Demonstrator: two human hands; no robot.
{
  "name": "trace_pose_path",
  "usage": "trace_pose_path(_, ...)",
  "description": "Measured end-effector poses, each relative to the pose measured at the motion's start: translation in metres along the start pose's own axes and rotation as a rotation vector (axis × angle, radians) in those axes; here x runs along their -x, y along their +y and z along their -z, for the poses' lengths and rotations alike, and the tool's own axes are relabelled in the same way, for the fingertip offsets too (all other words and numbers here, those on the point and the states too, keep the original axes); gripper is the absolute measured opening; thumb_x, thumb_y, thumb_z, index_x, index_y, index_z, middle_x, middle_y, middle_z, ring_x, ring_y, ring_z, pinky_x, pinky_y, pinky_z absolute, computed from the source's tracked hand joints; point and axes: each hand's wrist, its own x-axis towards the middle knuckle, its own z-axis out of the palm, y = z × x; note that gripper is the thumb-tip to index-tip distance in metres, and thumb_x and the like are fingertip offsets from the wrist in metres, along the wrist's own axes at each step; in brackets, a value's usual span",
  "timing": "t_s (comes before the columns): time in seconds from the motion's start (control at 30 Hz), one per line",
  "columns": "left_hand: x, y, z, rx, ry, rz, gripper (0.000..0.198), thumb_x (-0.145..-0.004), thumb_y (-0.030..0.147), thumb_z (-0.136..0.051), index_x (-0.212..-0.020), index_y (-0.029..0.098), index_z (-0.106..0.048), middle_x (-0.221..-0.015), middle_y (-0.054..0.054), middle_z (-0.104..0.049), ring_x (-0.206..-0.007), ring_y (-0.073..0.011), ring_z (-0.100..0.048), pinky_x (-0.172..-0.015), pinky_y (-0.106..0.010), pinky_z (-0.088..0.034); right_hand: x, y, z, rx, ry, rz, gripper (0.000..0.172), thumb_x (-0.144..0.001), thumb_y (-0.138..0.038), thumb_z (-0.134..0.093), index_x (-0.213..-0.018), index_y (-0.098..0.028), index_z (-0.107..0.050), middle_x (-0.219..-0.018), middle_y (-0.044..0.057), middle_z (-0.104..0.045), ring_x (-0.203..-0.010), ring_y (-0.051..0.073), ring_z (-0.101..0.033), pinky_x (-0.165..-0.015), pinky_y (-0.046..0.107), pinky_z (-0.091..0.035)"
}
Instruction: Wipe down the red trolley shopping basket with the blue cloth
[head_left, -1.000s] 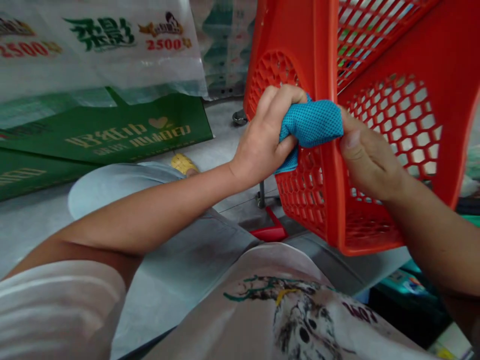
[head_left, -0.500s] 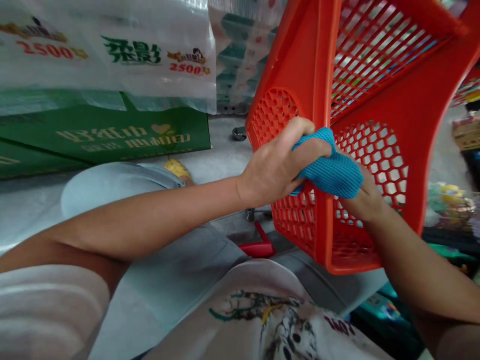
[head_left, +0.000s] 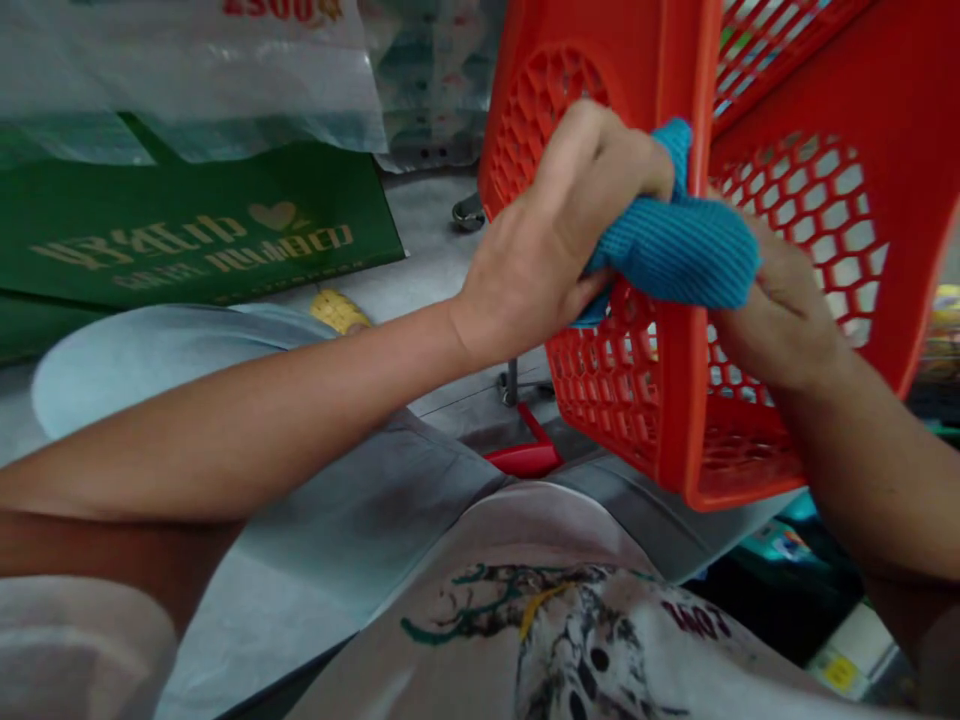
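A blue textured cloth (head_left: 675, 250) is folded over the rim of a red plastic shopping basket (head_left: 675, 400), which is tilted on its side. My left hand (head_left: 562, 220) is outside the basket, its fingers closed on the cloth against the rim. From the inner side, my right hand (head_left: 780, 300) grips the cloth's other end; its fingertips are hidden behind the cloth and rim. Honeycomb holes pierce the basket walls.
To the left stand a green carton (head_left: 195, 230) and white plastic-wrapped packs (head_left: 225, 80). A caster wheel (head_left: 469, 212) shows beside the basket. My knee (head_left: 150, 350) and a yellow shoe (head_left: 337, 310) are below. Blurred goods line the right side.
The view has shifted, so the basket sits a little higher and further right. Both hands have stayed on the cloth at the rim, and the cloth has bunched differently.
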Motion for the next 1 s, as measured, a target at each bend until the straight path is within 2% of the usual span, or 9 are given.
trace_pose_path(0.1, -0.002, -0.001, 0.000, 0.015, 0.131, 0.087, 0.027, -0.084, 0.016, -0.052, -0.110, 0.021, -0.055, -0.112, -0.008, -0.054, -0.110, -0.0220, -0.058, -0.102, -0.041, -0.051, 0.004, 0.003, -0.001, 0.040, 0.019, 0.028, 0.045, -0.105, -0.052, -0.035, -0.138, -0.032, -0.059, -0.130, 0.002, -0.067, -0.125, 0.026, -0.061, -0.109, 0.048, -0.051)
trace_pose_path(0.27, 0.006, 0.001, -0.002, -0.051, 0.004, -0.098, 0.019, -0.093, 0.025, -0.050, -0.111, 0.026, -0.056, -0.126, -0.009, -0.052, -0.104, -0.0217, -0.061, -0.080, -0.034, -0.058, 0.009, 0.012, -0.002, -0.031, -0.025, 0.055, 0.048, -0.104, -0.044, -0.042, -0.151, -0.033, -0.045, -0.124, 0.000, -0.071, -0.107, 0.023, -0.069, -0.097, 0.042, -0.058)
trace_pose_path(0.33, 0.005, -0.001, -0.002, -0.079, 0.020, -0.030, 0.022, -0.093, 0.024, -0.050, -0.113, 0.025, -0.057, -0.123, -0.009, -0.052, -0.103, -0.0214, -0.061, -0.077, -0.033, -0.058, 0.011, 0.014, -0.003, -0.001, -0.010, 0.032, 0.043, -0.105, -0.039, -0.040, -0.145, -0.030, -0.053, -0.118, 0.002, -0.073, -0.100, 0.022, -0.070, -0.095, 0.040, -0.058)
trace_pose_path(0.43, 0.004, -0.001, -0.002, -0.077, 0.064, 0.094, 0.028, -0.090, 0.019, -0.051, -0.117, 0.022, -0.054, -0.122, -0.009, -0.052, -0.106, -0.0213, -0.060, -0.084, -0.034, -0.057, 0.011, 0.016, -0.004, 0.036, 0.025, 0.063, 0.035, -0.104, -0.036, -0.042, -0.130, -0.029, -0.065, -0.106, 0.002, -0.075, -0.089, 0.020, -0.071, -0.090, 0.036, -0.060)
trace_pose_path(0.6, 0.009, 0.002, -0.004, -0.179, 0.061, -0.122, 0.022, -0.096, 0.028, -0.048, -0.118, 0.029, -0.053, -0.131, -0.007, -0.049, -0.103, -0.0194, -0.060, -0.074, -0.029, -0.057, 0.019, 0.022, -0.006, -0.005, 0.009, 0.086, 0.047, -0.102, -0.041, -0.048, -0.148, -0.031, -0.050, -0.130, 0.004, -0.069, -0.113, 0.023, -0.069, -0.095, 0.040, -0.060)
trace_pose_path(0.67, 0.002, -0.006, 0.000, -0.199, 0.056, -0.038, 0.026, -0.093, 0.023, -0.050, -0.119, 0.028, -0.052, -0.127, -0.006, -0.050, -0.100, -0.0178, -0.060, -0.074, -0.027, -0.057, 0.025, 0.024, -0.009, 0.063, 0.026, 0.060, 0.046, -0.103, -0.038, -0.046, -0.148, -0.032, -0.051, -0.134, 0.005, -0.067, -0.117, 0.023, -0.068, -0.095, 0.039, -0.061)
trace_pose_path(0.73, -0.010, -0.015, 0.007, -0.189, 0.073, 0.109, 0.033, -0.088, 0.016, -0.051, -0.119, 0.026, -0.052, -0.122, -0.006, -0.052, -0.099, -0.0171, -0.061, -0.079, -0.029, -0.058, 0.033, 0.026, -0.012, 0.140, 0.060, 0.047, 0.045, -0.103, -0.035, -0.047, -0.148, -0.034, -0.052, -0.138, 0.004, -0.065, -0.122, 0.022, -0.066, -0.097, 0.038, -0.060)
trace_pose_path(0.8, -0.020, -0.018, 0.015, -0.194, 0.103, 0.174, 0.037, -0.084, 0.012, -0.052, -0.119, 0.025, -0.053, -0.121, -0.006, -0.053, -0.102, -0.0178, -0.062, -0.085, -0.031, -0.058, 0.039, 0.026, -0.013, 0.171, 0.065, 0.045, 0.049, -0.102, -0.034, -0.047, -0.151, -0.036, -0.046, -0.143, 0.002, -0.060, -0.127, 0.022, -0.062, -0.102, 0.038, -0.058)
trace_pose_path(1.0, -0.025, -0.017, 0.026, -0.380, 0.101, -0.070, 0.033, -0.086, 0.020, -0.056, -0.118, 0.029, -0.056, -0.127, -0.008, -0.052, -0.101, -0.0222, -0.062, -0.073, -0.032, -0.059, 0.048, 0.021, -0.010, 0.106, -0.076, 0.068, 0.050, -0.099, -0.037, -0.049, -0.149, -0.040, -0.045, -0.142, -0.002, -0.059, -0.124, 0.024, -0.064, -0.098, 0.038, -0.061)
